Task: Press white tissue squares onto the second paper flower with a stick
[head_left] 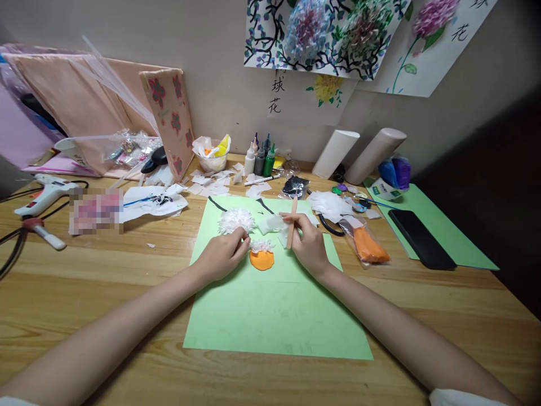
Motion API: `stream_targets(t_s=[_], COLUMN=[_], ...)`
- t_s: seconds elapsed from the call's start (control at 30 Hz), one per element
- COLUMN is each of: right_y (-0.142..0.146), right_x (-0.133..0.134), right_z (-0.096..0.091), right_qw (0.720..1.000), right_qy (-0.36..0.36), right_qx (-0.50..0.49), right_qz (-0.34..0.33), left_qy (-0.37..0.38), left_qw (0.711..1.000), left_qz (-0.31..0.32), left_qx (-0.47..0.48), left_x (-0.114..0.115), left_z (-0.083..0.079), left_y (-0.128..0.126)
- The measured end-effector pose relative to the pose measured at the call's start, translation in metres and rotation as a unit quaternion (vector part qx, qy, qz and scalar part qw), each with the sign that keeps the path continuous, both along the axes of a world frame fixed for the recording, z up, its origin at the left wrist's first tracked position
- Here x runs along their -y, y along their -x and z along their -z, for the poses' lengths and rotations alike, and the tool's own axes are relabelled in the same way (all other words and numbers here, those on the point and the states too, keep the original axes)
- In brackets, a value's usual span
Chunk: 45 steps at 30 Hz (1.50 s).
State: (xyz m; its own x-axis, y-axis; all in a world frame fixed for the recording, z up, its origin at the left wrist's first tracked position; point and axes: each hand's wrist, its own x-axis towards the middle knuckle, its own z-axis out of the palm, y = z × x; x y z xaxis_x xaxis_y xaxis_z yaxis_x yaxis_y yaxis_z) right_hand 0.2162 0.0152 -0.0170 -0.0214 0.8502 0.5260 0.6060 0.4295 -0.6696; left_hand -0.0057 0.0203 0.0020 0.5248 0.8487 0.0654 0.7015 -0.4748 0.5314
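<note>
My right hand (310, 245) is closed around a flat wooden craft stick (292, 225), which stands nearly upright over the sheet. Small pale paper pieces (273, 224) lie just left of its fingers. With fingertips pinched together, my left hand (224, 255) rests at the lower edge of a fluffy white paper pompom (236, 219); anything within the pinch is hidden. Between the hands lies an orange clay disc (262, 260), its upper part covered by ruffled white paper (261, 246). All of this is on a light green sheet (274, 316), where two dark strips (265, 206) run above the pompom.
Behind the sheet are paint bottles (269, 160), a bowl (213, 160) and scattered paper scraps. On the right lie bagged orange clay (369, 245), white tissue (332, 206) and a black phone (421, 239). A glue gun (44, 194) with cables sits at left.
</note>
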Motion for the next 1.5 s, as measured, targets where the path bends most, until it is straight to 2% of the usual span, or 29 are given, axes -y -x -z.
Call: stream_targets(t_s=[0.13, 0.27, 0.37, 0.5, 0.63, 0.77, 0.87, 0.97, 1.07, 1.2, 1.33, 1.5], right_y=[-0.001, 0.003, 0.01, 0.025, 0.032, 0.03, 0.026, 0.022, 0.018, 0.017, 0.019, 0.02], right_x=[-0.001, 0.003, 0.011, 0.028, 0.039, 0.041, 0.04, 0.039, 0.038, 0.036, 0.034, 0.032], right_z=[-0.002, -0.006, -0.01, -0.013, -0.011, -0.008, -0.008, -0.009, -0.01, -0.01, -0.009, -0.009], right_qw=[0.999, 0.991, 0.976, 0.963, 0.96, 0.967, 0.974, 0.975, 0.961, 0.952, 0.952, 0.963], right_qy=[0.0, -0.035, -0.038, 0.031, 0.061, 0.02, -0.02, -0.095, -0.156, -0.143, -0.101, -0.067], right_qx=[-0.024, -0.13, -0.214, -0.24, -0.199, -0.121, -0.081, -0.05, -0.017, 0.018, 0.034, 0.043], right_qz=[0.027, 0.021, -0.03, -0.12, -0.185, -0.225, -0.213, -0.195, -0.228, -0.269, -0.288, -0.257], left_qy=[0.0, 0.001, -0.005, -0.036, -0.098, -0.163, -0.147, -0.117, -0.099, -0.1, -0.1, -0.092], left_qw=[1.0, 1.0, 0.999, 0.994, 0.982, 0.959, 0.952, 0.959, 0.967, 0.976, 0.977, 0.982], left_qz=[0.0, 0.005, 0.017, 0.067, 0.129, 0.167, 0.198, 0.215, 0.206, 0.174, 0.175, 0.156], left_qx=[-0.001, 0.012, 0.045, 0.08, 0.1, 0.16, 0.179, 0.145, 0.111, 0.085, 0.072, 0.052], left_x=[0.0, 0.001, 0.003, 0.005, 0.005, 0.005, 0.006, 0.006, 0.006, 0.006, 0.006, 0.005], left_z=[0.001, 0.0, -0.002, -0.002, 0.002, 0.005, 0.005, 0.003, 0.002, 0.001, 0.001, 0.003], left_y=[0.0, 0.0, 0.002, 0.004, 0.006, 0.007, 0.008, 0.007, 0.006, 0.004, 0.005, 0.005])
